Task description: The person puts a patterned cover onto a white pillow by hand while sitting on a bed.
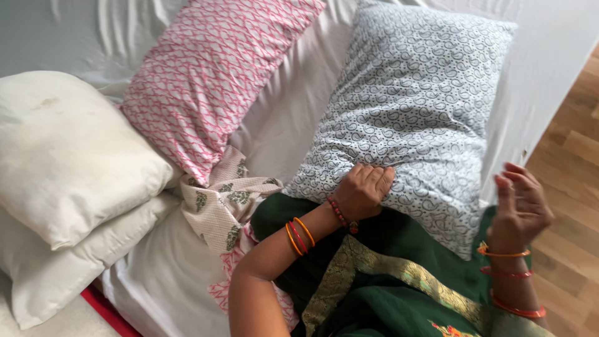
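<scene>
Left hand clenched on near edge of grey paisley pillow, fingers curled into the fabric. Right hand lifted just beside pillow's right corner, fingers loosely spread, gripping nothing, slightly blurred. Pillow flat on white bedsheet, near edge against green gold-trimmed garment. Left of paisley pillow: pink patterned pillow, tilted. Further left: two bare white pillows, stacked. Crumpled leaf-print cloth between pink pillow and garment. Wooden floor right of paisley pillow.
</scene>
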